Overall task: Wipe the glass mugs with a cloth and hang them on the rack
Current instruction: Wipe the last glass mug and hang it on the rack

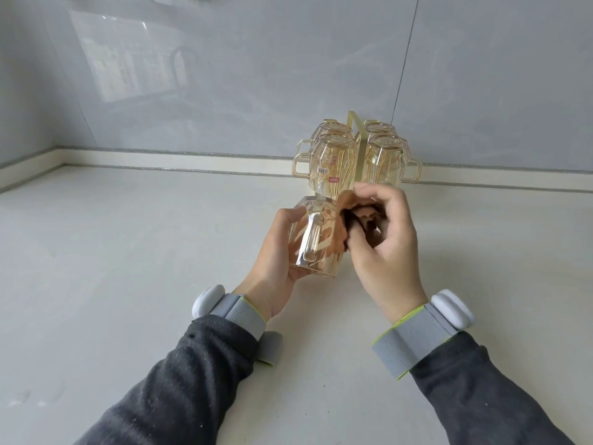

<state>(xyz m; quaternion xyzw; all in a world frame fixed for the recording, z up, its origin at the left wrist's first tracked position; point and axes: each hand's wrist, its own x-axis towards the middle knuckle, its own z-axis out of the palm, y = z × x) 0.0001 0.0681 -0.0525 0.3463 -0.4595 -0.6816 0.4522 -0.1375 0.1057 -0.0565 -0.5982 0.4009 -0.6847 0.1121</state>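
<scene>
My left hand (274,252) grips an amber glass mug (313,239), held above the counter with its handle facing me. My right hand (390,242) pinches a bunched brown cloth (359,220) against the mug's right side. Just behind stands a gold metal rack (354,133) near the wall, with several amber glass mugs (333,165) hanging on it upside down, handles pointing outward. One of them bears a label sticker.
The pale countertop (128,252) spreads wide to the left and right of my hands. A glossy grey wall (224,75) with a raised ledge runs behind the rack. Both wrists wear grey bands with white sensor pods.
</scene>
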